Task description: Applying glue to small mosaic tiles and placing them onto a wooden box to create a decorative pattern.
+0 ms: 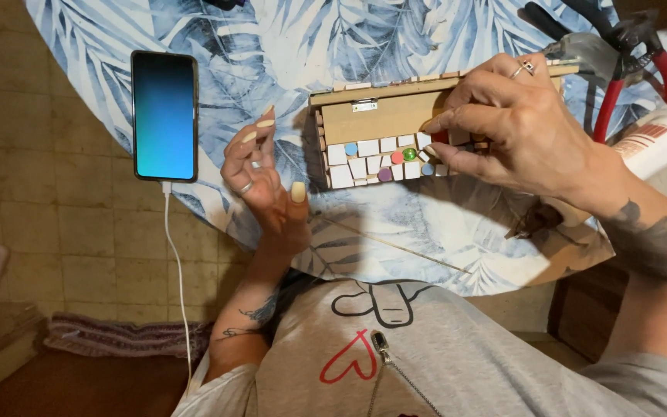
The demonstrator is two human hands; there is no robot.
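The right hand (503,127) pinches a small red piece over the wooden box (380,139) of mosaic tiles (mid-table, toward the far edge), apparently placing it; seating it needs care. The left hand (260,174) hovers open, empty.

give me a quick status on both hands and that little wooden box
Right hand pinching a small red piece over the wooden box. Left hand open, empty, beside it. Phone and red-handled pliers nearby, not obstructing.

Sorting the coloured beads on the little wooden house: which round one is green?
The green bead, shiny, sits between the pink bead and the right hand; others are blue or purple.
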